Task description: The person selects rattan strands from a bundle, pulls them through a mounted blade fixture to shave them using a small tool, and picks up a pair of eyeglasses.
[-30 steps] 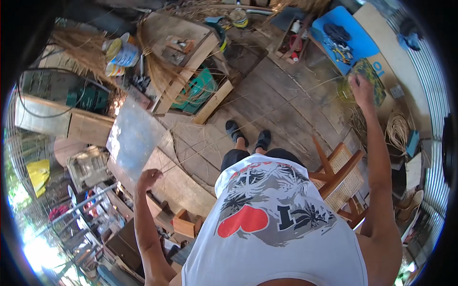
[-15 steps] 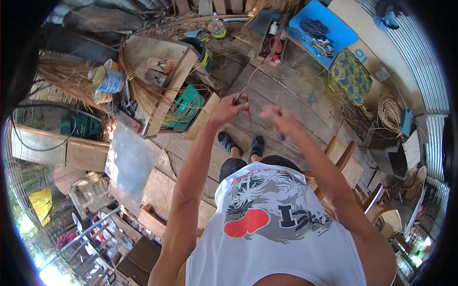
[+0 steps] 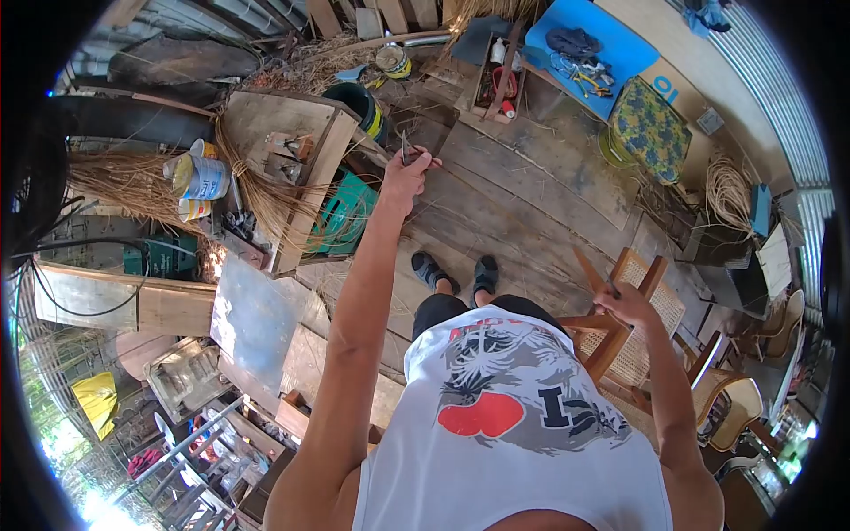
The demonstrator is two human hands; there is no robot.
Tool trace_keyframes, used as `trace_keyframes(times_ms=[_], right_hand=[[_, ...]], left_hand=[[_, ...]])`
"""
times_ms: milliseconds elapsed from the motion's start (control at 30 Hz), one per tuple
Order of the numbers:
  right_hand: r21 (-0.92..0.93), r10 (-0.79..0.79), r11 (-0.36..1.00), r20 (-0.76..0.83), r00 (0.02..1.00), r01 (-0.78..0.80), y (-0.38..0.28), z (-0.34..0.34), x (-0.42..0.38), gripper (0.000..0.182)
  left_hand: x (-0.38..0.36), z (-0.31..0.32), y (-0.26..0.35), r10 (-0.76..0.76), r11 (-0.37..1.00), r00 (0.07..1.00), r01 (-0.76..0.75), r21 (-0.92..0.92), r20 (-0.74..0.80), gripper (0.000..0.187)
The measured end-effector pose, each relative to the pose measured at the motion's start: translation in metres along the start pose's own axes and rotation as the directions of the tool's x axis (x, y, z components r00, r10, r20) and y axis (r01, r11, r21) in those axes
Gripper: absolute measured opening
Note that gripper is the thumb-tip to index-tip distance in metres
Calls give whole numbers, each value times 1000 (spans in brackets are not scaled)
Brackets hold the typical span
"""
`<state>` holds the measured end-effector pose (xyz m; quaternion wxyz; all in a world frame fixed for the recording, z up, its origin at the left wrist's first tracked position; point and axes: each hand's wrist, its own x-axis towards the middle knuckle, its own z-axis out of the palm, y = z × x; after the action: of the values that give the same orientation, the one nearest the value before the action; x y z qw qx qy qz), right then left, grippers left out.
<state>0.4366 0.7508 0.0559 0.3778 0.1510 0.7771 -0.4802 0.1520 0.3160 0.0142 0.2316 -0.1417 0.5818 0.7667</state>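
My left hand [image 3: 405, 183] is reached forward over the floor, its fingers closed around a thin dark pointed piece [image 3: 405, 147] that stands up past the thumb. My right hand [image 3: 627, 305] is out to the right, over a wooden chair [image 3: 651, 276] with woven cane panels. Its fingers are bent round a short dark slender object [image 3: 613, 288] whose tip shows at the fingertips; I cannot tell its kind. The right hand overlaps the chair's wooden frame in this view.
A wooden bench [image 3: 332, 146] with bundled fibre strands [image 3: 252, 181] and a green crate [image 3: 343, 212] stand at the left. Ahead are a blue tray [image 3: 553, 35] with tools and a patterned cushion [image 3: 651, 128]. A coil of cane [image 3: 728, 196] hangs at the right.
My hands have moved apart. The left has gone forward and slightly left; the right has swung right and back to the chair. The view has shifted slightly.
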Motion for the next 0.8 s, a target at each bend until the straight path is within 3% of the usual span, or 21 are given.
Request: trace_keyframes(times_ms=[100, 167, 233, 333, 400, 467, 533, 667, 733, 800], right_hand=[[-12, 112, 994, -52, 992, -112, 7, -9, -49, 29], [-50, 233, 971, 0, 972, -233, 33, -18, -73, 26], [-20, 245, 969, -1, 970, -245, 82, -21, -89, 26], [18, 250, 968, -34, 968, -250, 99, -18, -116, 25], [-80, 366, 924, -106, 925, -375, 88, -16, -130, 24], [-49, 334, 938, -125, 934, -342, 128, -16, -141, 24], [-83, 450, 885, -96, 888, -457, 137, -14, -150, 25], [0, 517, 853, -143, 844, -523, 145, -2, -160, 26], [61, 596, 802, -157, 788, -594, 164, 3, -159, 23], [63, 580, 813, -155, 800, -578, 184, 7, -155, 17]], left_hand=[[9, 7, -9, -13, 999, 1000, 14, 30, -22, 11], [17, 13, -16, -12, 999, 1000, 13, 39, -21, 11], [22, 17, -23, -14, 1000, 1000, 14, 23, 2, 13], [27, 26, -25, -33, 999, 998, 31, 37, 60, 14], [29, 32, -25, -35, 998, 997, 32, 44, 70, 14], [32, 38, -24, -30, 999, 996, 26, 48, 78, 14], [33, 43, -24, -42, 997, 995, 36, 70, 91, 14], [31, 53, -21, -30, 998, 993, 24, 59, 112, 16], [26, 54, -18, -10, 999, 986, 15, -31, 164, 17], [26, 50, -8, 23, 997, 985, -10, -77, 173, 19]])
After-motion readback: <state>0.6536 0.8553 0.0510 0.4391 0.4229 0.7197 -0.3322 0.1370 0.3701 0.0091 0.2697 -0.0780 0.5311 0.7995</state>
